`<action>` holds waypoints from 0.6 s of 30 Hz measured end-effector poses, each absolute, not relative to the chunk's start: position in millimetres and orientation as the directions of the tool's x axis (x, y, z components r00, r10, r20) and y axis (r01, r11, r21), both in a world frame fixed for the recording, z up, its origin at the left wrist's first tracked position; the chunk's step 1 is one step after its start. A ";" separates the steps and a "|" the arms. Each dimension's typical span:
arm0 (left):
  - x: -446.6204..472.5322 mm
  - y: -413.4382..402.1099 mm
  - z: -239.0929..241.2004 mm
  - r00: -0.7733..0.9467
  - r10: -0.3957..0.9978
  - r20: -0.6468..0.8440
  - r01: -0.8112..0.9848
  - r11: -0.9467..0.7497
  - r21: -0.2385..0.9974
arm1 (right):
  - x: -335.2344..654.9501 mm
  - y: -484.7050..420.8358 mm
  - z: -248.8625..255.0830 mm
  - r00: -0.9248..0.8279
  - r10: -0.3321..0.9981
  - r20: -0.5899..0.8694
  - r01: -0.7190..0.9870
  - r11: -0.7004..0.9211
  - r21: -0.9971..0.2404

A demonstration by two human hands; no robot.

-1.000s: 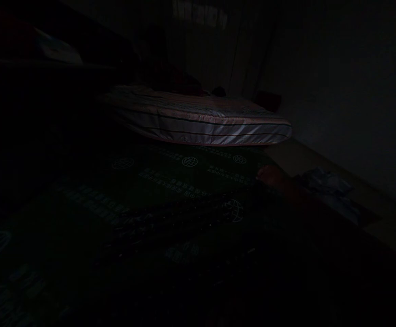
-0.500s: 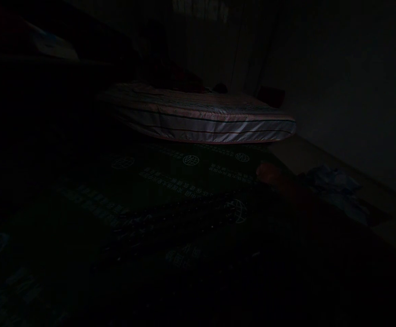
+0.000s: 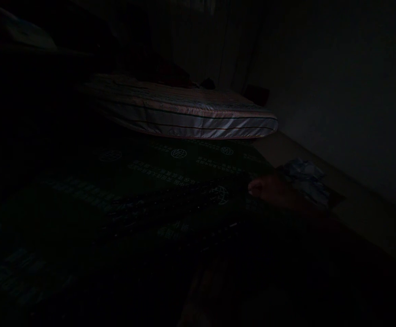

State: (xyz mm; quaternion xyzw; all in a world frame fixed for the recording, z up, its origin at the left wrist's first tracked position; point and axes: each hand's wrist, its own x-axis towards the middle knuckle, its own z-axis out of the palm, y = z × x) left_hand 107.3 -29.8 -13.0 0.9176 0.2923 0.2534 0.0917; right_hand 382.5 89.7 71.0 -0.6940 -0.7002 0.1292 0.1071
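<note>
Darkness hid plenty. Right hand [image 3: 269, 190] lay at the three o'clock edge of the green printed sheet [image 3: 184, 168], fingertips toward nine o'clock, where dark litter [image 3: 164, 211] stretched crosswise on the sheet. Fingers curled or flat, I couldn't tell. Left hand unseen. Mattress [image 3: 191, 122] sat at twelve.

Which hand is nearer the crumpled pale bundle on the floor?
Right. The right hand is just left of the crumpled pale bundle; the left hand is out of view.
</note>
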 end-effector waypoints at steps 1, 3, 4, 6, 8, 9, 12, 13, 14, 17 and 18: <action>107.7 -29.2 -13.0 0.698 0.581 0.419 0.484 -0.814 0.321 | 374.9 69.1 67.6 0.000 1.000 -0.025 0.916 -0.010 -0.401; 108.2 -28.4 -13.2 0.693 0.577 0.432 0.474 -0.816 0.331 | 355.9 27.7 56.7 0.036 0.999 0.000 0.848 -0.030 -0.529; 108.1 -28.0 -13.4 0.690 0.576 0.439 0.468 -0.817 0.336 | 344.8 7.8 49.9 0.050 0.999 0.020 0.797 -0.028 -0.603; 107.6 -27.5 -14.4 0.684 0.571 0.453 0.455 -0.820 0.347 | 321.1 -28.0 36.0 0.108 0.994 0.021 0.668 -0.057 -0.742; 106.2 -27.2 -16.3 0.682 0.563 0.466 0.435 -0.825 0.360 | 298.7 -55.8 25.0 0.139 0.989 -0.059 0.540 -0.125 -0.833; 105.3 -27.1 -17.6 0.682 0.558 0.472 0.423 -0.828 0.368 | 289.0 -66.2 21.3 0.153 0.983 -0.103 0.480 -0.165 -0.862; 101.8 -27.3 -22.7 0.690 0.536 0.487 0.378 -0.840 0.389 | 268.9 -84.4 16.1 0.191 0.964 -0.184 0.349 -0.242 -0.905; 100.6 -27.7 -24.3 0.692 0.530 0.491 0.364 -0.843 0.396 | 265.2 -87.1 15.4 0.200 0.960 -0.197 0.316 -0.253 -0.914; 99.5 -28.1 -25.6 0.692 0.526 0.494 0.353 -0.844 0.403 | 262.7 -88.7 14.6 0.207 0.956 -0.208 0.286 -0.262 -0.922; 97.4 -29.9 -26.2 0.684 0.532 0.499 0.342 -0.838 0.424 | 259.9 -90.1 10.5 0.236 0.945 -0.225 0.253 -0.283 -0.925; 97.3 -30.4 -25.2 0.680 0.538 0.499 0.344 -0.834 0.430 | 259.6 -90.2 8.6 0.252 0.943 -0.219 0.261 -0.284 -0.923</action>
